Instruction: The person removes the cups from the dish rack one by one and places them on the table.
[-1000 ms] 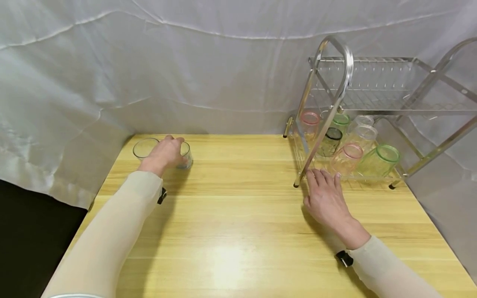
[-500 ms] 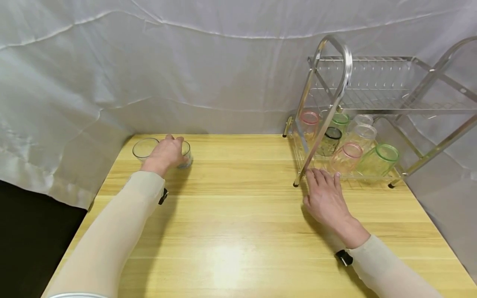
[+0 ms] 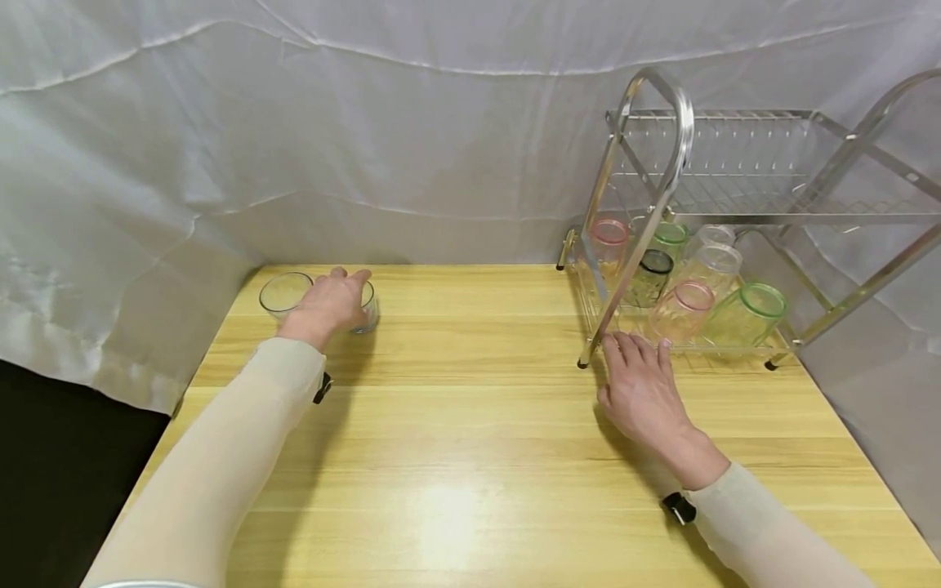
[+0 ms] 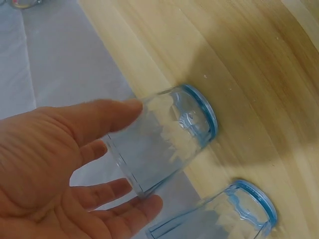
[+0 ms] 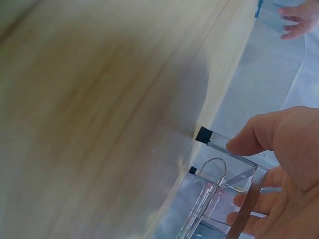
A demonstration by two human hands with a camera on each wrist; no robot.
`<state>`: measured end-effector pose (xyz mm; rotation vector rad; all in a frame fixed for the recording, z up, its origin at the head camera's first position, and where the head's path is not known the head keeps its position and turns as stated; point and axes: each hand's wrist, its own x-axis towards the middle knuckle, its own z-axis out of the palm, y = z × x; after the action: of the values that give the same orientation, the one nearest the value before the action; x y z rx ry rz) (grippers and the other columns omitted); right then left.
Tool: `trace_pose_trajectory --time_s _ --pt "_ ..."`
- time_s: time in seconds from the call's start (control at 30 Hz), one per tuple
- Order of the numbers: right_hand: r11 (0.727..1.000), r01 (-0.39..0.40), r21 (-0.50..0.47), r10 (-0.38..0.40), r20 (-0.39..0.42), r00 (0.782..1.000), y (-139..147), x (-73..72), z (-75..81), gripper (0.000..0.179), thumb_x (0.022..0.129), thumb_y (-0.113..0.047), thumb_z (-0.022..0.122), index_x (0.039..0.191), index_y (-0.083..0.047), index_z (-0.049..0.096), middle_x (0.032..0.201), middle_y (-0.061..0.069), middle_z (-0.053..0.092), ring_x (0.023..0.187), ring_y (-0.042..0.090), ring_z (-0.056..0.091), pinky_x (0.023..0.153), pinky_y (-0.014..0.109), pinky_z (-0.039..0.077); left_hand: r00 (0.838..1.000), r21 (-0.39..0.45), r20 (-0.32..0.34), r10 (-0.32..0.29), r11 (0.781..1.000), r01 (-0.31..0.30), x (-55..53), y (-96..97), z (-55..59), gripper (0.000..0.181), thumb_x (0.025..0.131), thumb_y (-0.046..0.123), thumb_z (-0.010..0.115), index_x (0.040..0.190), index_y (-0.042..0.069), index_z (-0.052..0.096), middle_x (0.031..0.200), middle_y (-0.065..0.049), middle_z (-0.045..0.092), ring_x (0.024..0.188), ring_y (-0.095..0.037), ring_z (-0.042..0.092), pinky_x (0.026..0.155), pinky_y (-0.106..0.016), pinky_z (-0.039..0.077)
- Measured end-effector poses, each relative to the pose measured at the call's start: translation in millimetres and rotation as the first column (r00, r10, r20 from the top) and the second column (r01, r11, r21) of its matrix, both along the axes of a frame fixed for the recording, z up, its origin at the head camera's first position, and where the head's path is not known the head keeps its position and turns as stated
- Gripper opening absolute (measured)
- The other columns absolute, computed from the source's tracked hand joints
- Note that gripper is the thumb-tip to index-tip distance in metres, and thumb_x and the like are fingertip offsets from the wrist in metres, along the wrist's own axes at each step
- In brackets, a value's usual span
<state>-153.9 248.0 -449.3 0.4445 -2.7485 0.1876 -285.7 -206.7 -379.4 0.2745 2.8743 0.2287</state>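
Note:
Two clear drinking glasses with bluish bases stand upright side by side at the table's back left. My left hand (image 3: pixel 328 304) is at the right-hand glass (image 4: pixel 167 132); its thumb lies along the near side by the rim, while the other fingers extend loosely beyond the rim. Beside it, the left-hand glass (image 3: pixel 285 292) is untouched. At the right, my right hand (image 3: pixel 641 392) holds the front left leg of a metal dish rack (image 3: pixel 680 139). In the right wrist view the thumb is on the leg, with the fingers (image 5: pixel 249 219) on its other side.
Several upturned glasses stand on the rack's lower shelf, among them a pink glass (image 3: pixel 682 314), a green glass (image 3: pixel 746 318) and a dark-rimmed glass (image 3: pixel 650 282). A pale curtain (image 3: pixel 441 147) hangs behind the wooden table (image 3: pixel 456 425).
The left hand's fingers have spread slightly at the right-hand glass. My right hand stays on the rack, and the glasses stand where they were.

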Motion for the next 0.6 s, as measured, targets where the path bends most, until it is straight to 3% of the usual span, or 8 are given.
trace_pose_trajectory --time_s 0.37,0.6 --pt "1.000 -0.010 0.004 0.010 0.062 0.998 1.2 -0.5 8.7 0.064 0.084 -0.004 0.070 0.144 0.005 0.050 0.145 0.033 0.054 0.130 0.059 0.052 0.113 0.084 0.029 1.000 -0.028 0.002 -0.012 1.000 0.012 -1.9 -0.3 -0.9 0.076 0.097 0.013 0.071 0.164 0.005 0.035 0.153 -0.034 0.045 0.138 -0.049 0.049 0.111 -0.062 0.048" --pt "0.997 -0.070 -0.027 0.071 0.054 0.996 9.2 -7.3 25.5 0.056 0.087 0.002 0.066 0.141 0.008 0.053 0.137 0.037 0.057 0.117 0.061 0.059 0.098 0.078 0.045 1.000 -0.037 0.000 -0.001 0.999 0.001 -0.8 1.7 -1.1 0.076 0.098 0.014 0.071 0.164 0.006 0.034 0.154 -0.033 0.045 0.139 -0.050 0.049 0.114 -0.063 0.046"
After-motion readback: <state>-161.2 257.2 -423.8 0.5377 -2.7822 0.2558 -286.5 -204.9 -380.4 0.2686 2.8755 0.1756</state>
